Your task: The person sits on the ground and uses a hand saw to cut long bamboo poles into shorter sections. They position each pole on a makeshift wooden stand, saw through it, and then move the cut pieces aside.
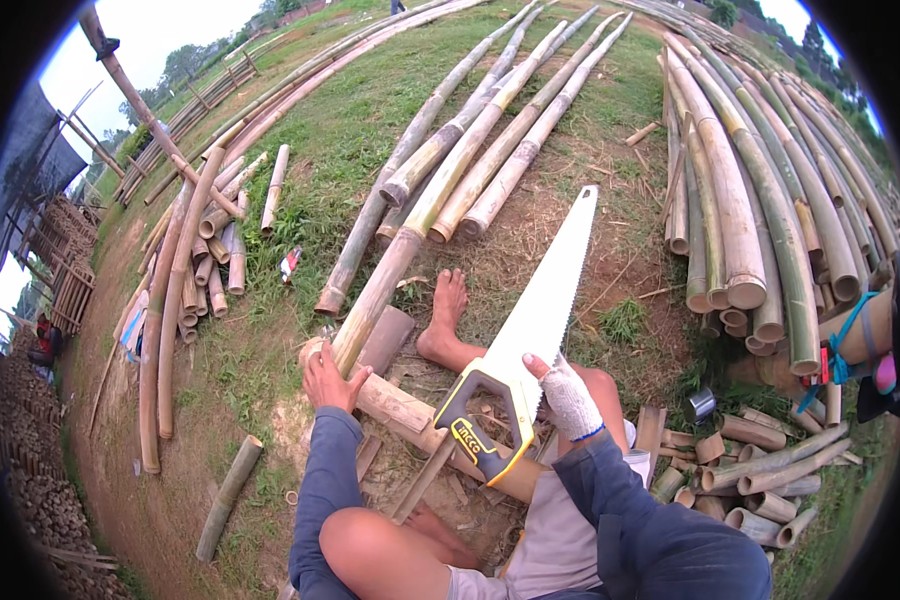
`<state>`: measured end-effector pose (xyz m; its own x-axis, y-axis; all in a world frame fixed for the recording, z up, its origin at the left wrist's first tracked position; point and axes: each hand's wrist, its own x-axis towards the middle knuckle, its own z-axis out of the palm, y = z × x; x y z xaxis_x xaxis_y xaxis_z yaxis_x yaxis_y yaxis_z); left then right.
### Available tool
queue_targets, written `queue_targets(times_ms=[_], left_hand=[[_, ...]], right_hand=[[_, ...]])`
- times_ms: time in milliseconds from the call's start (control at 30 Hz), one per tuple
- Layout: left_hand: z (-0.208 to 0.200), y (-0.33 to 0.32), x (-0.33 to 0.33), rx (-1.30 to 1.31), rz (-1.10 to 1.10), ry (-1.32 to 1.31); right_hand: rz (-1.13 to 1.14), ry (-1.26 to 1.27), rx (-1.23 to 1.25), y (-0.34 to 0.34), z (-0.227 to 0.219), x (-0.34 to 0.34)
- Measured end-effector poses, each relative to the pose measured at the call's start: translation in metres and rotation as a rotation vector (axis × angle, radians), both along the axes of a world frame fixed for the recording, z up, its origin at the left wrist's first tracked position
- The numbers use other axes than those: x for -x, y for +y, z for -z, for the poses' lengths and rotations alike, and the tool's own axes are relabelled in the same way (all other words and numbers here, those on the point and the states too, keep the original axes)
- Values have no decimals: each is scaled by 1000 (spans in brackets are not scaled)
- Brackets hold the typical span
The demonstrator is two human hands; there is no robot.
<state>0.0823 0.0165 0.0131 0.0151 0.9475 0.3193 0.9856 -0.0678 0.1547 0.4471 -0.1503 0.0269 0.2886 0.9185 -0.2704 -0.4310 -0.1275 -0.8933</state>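
Observation:
A long bamboo pole [398,255] slants toward me, its near end lying across a thicker bamboo log [400,405]. My bare left hand [330,380] holds that near end, thumb on the right side and fingers on the left. Beside my right knee, a handsaw [490,420] with a grey-and-yellow handle leans with its pale blade [545,290] pointing up and away. My right hand [572,400], in a white knit glove with a bare thumb, is closed at the toothed edge near the handle. Its thumb lies against the blade, and the other fingers are partly hidden.
Several long poles [510,150] lie on the grass ahead. A large bamboo stack [745,230] stands at right, above short offcuts [760,490] and a metal cup [700,405]. More cut pieces [205,260] are heaped at left, and one short piece [228,497] lies near my left arm.

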Motion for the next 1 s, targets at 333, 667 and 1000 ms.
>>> queue_targets(times_ms=[333,667,1000], left_hand=[[13,-7,45,187,-36,8],[27,-105,136,631,120,-471],[37,-235,247,809,11,-564]], right_hand=[[455,159,-111,156,50,-113],[324,-247,20,152,89,-110],[-139,-998,-82,115,83,-55]])
